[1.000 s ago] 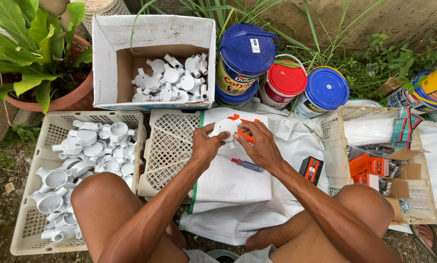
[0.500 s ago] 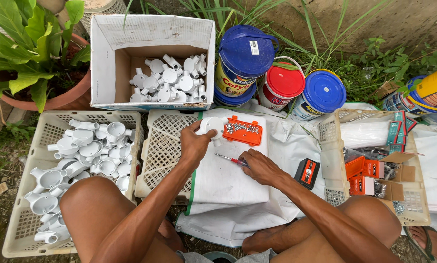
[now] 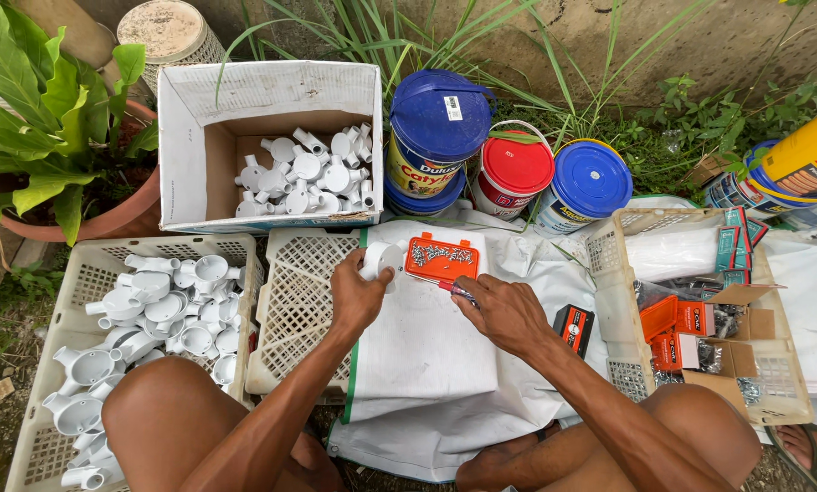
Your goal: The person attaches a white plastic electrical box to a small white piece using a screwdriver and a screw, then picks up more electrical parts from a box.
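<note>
While the left hand curls around a white round plastic conduit box, its grip pinches the part at the left edge of a flat orange plastic tray of small screws. The box hangs just above the white woven sheet, round face turned towards the camera; its long axis I cannot tell, the fingers hiding most of it. The right hand lies palm down, knuckles up, closed on a screwdriver with a red and blue handle, which runs from the hand up and left towards the tray. The tool's tip is too thin to make out. Both forearms reach forward from the bare knees, and the right knee is cut off by the lower frame edge.
</note>
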